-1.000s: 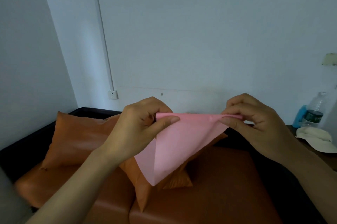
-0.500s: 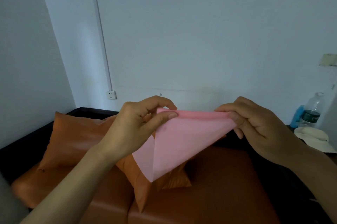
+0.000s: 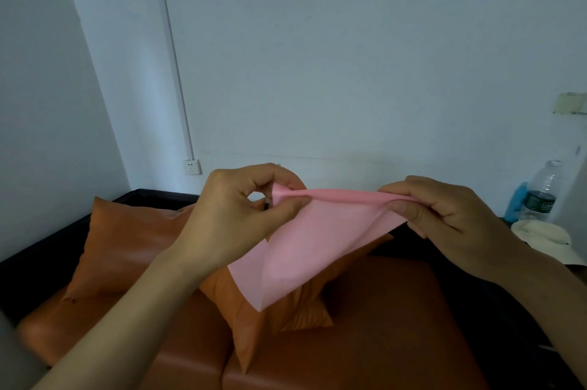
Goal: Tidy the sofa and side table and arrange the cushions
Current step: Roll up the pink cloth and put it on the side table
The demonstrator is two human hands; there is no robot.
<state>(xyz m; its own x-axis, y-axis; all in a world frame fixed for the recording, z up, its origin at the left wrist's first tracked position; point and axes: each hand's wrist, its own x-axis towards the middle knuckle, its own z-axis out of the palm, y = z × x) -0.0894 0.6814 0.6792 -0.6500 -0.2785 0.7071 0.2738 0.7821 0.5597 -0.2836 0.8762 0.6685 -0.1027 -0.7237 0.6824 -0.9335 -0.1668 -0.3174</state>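
- Head view: we hold a pink cloth [image 3: 320, 246] up in front of us, above the orange sofa [image 3: 365, 326]; our left hand [image 3: 236, 218] pinches its upper left corner and our right hand [image 3: 444, 218] pinches the upper right, the top edge taut between them.
- The rest hangs in a folded point over the middle cushion [image 3: 270, 319] (a second cushion [image 3: 127, 246] leans at far left).
- It looks thin, light and limp, so we judge that pinching the corners suits it best; a mid-edge hold would let it sag.
- On the surface at far right stand a water bottle [image 3: 541, 192] and a pale hat [image 3: 540, 240].
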